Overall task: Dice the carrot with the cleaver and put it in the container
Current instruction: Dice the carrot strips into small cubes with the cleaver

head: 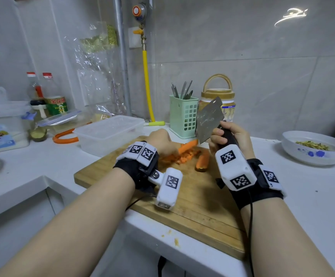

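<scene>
**Cleaver up, carrot half diced on the board**

Using the wooden cutting board (192, 198) as the anchor here. Right hand (229, 139) wrapped tight round the black handle of the cleaver (209, 119), blade lifted off the board and tilted up, tip pointing at the back wall, hanging over the board's far edge. Left hand (161, 141) down on the far-left part of the board, fingers curled onto a long carrot piece (187, 146) that sticks out toward the blade. Fingertips hidden behind the hand, so can't tell exactly how tight that hold is, but definitely on the carrot.

Pile of diced carrot (182, 157) sitting mid-board at the far end, right beside the left hand. Another uncut carrot chunk (202, 162) lying just right of the pile, below the blade, touching nothing but wood. A few orange crumbs off the board's near edge on the white counter (312, 196).

Clear plastic container (110, 132) just past the board's far-left corner, lid off, looking empty from here. Green utensil holder (183, 116) behind the board's far edge, tan-lidded jar (217, 96) behind that. White bowl (314, 147) with some shredded greens well off to the board's right. Oil bottles (50, 92) way back left.
</scene>
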